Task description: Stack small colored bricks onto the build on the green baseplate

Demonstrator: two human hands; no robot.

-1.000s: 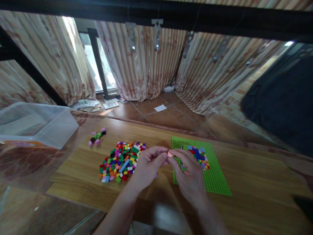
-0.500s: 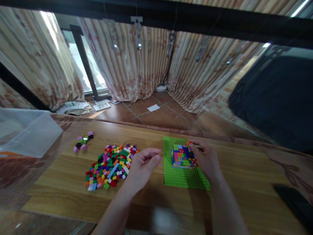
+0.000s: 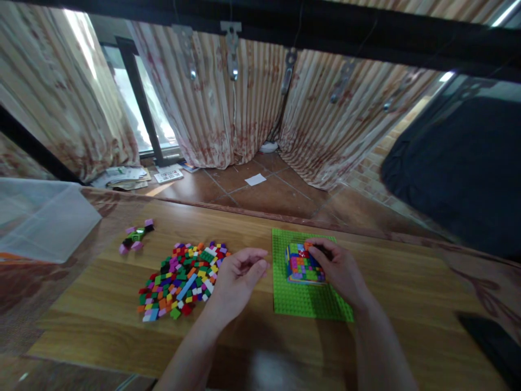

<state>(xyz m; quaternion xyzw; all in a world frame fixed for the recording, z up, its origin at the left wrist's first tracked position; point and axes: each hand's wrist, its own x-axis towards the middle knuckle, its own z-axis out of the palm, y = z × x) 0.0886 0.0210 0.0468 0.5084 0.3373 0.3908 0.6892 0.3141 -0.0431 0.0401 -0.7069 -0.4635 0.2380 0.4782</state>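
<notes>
My right hand pinches a small orange brick over the back part of a block build. That build is a low stack of many-coloured toy bricks, standing on a green studded baseplate; my fingers hide its right side. To the left of the baseplate, my left hand hovers over the table with its fingers loosely curled. A gap shows between its thumb and fingers, and nothing is visible in it. Just left of that hand lies a heap of loose toy bricks in mixed colours.
A small figure of pink, black and green pieces lies behind the heap on the wooden table. A translucent plastic bin stands at the far left. A dark flat object lies at the right edge.
My right hand has moved slightly left with the orange brick, from the build's back right corner to over its back edge. My left hand has stayed almost still.
</notes>
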